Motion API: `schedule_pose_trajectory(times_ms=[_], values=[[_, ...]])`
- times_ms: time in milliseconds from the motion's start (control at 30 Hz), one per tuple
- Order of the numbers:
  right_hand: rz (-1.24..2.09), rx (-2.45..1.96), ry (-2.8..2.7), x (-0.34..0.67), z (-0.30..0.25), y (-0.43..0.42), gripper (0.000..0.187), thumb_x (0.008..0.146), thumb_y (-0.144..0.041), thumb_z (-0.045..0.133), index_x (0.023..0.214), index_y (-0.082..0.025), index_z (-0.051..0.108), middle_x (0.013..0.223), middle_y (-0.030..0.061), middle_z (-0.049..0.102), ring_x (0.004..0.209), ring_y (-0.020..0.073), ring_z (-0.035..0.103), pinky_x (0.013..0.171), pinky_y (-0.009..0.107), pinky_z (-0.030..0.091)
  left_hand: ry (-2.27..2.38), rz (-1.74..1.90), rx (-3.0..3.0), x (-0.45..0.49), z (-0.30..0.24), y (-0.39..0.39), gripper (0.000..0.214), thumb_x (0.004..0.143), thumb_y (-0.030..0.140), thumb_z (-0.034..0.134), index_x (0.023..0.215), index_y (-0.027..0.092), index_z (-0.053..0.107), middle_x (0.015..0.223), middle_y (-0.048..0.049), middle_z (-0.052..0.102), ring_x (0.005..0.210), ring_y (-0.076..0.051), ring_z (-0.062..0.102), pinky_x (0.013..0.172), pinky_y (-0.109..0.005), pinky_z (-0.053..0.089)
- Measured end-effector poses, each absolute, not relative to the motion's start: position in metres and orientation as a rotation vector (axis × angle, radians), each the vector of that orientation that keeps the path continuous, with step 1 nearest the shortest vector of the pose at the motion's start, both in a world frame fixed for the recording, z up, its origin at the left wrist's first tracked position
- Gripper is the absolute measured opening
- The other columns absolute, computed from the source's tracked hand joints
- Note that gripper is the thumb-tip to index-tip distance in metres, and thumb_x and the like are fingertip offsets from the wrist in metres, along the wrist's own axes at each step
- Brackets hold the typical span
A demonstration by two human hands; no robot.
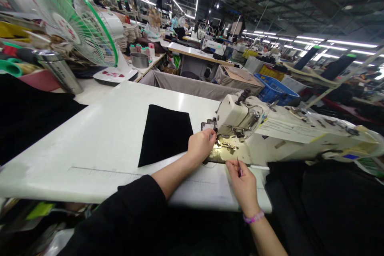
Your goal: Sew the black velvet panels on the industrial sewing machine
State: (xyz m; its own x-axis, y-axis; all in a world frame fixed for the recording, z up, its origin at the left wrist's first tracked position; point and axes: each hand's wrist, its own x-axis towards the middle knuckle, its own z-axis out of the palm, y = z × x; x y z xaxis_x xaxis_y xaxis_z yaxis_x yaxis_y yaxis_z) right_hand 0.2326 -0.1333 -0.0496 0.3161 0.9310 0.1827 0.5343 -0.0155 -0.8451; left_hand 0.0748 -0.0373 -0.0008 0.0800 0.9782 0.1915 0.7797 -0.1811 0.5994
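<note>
A white sewing machine (231, 114) stands on the right part of the white table, a small light shining on its needle plate. My left hand (201, 144) is closed beside the needle and presser foot, its fingertips pinched; what is between them is hidden. In front of the needle plate, my right hand (243, 182) is closed around dark, thin-pointed tweezers (239, 167), with the point facing up. A thin thread loops on the table between the hands. Just left of my left hand, a black fabric piece (166, 134) lies flat.
More black cloth lies at the left (30, 116) and in a stack at the right (330, 204). A green-rimmed fan (75, 20), a steel flask (58, 70) and a metal pot (139, 60) stand behind the table. A blue crate (276, 90) is beyond the machine.
</note>
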Motion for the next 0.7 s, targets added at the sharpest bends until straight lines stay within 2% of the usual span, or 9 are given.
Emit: schedule_pose_trajectory(times_ms=[433, 700], values=[[0.533, -1.677, -1.363, 0.2316, -0.0472, -0.1346, 0.045, 0.084, -0.059, 0.057, 0.088, -0.016, 0.069, 0.071, 0.0030, 0.063, 0.064, 0.0170, 0.053, 0.060, 0.025, 0.042, 1.713, 0.772, 2.048, 0.0751, -0.0021, -0.0375, 0.028, 0.096, 0.036, 0.047, 0.104, 0.027, 0.072, 0.086, -0.0032, 0.075, 0.083, -0.021, 0.070, 0.070, -0.026, 0.044], [0.521, -1.685, -1.358, 0.2306, -0.0456, -0.1344, 0.042, 0.083, -0.058, 0.058, 0.084, -0.017, 0.068, 0.066, 0.0007, 0.059, 0.062, 0.0162, 0.051, 0.060, 0.025, 0.041, 1.718, 0.811, 1.963, 0.0741, 0.0023, -0.0389, 0.027, 0.096, 0.036, 0.047, 0.099, 0.027, 0.072, 0.081, -0.0006, 0.074, 0.077, -0.019, 0.069, 0.064, -0.025, 0.040]])
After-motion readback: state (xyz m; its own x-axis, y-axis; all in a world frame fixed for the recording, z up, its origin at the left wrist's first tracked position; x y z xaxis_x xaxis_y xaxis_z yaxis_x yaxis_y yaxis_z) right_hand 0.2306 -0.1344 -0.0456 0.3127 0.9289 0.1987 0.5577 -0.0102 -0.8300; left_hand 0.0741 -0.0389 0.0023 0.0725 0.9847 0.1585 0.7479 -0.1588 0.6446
